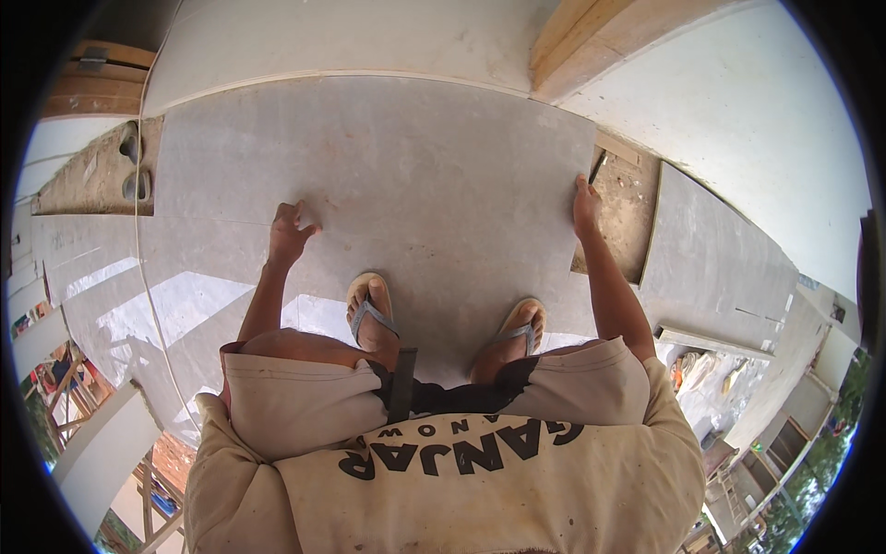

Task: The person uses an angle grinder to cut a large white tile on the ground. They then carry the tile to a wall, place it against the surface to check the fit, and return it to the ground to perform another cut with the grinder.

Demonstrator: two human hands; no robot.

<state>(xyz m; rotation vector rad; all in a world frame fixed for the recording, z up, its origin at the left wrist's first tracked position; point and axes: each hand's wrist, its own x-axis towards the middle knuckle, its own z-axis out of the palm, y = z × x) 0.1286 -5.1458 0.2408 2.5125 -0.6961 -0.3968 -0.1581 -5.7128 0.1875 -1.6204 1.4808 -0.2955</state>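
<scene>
A large grey panel lies flat on the floor in front of me. My left hand rests with its fingertips on the surface near the panel's lower left, fingers bent and apart. My right hand grips the panel's right edge, beside a gap showing rough sandy ground and a thin dark object whose kind I cannot make out. My feet, in sandals, stand on the grey flooring between my arms.
A wall borders the panel ahead, with a wooden post at the right. More grey flooring extends right. Dark footwear lies in a sandy opening at the left. A pale cord crosses the left floor.
</scene>
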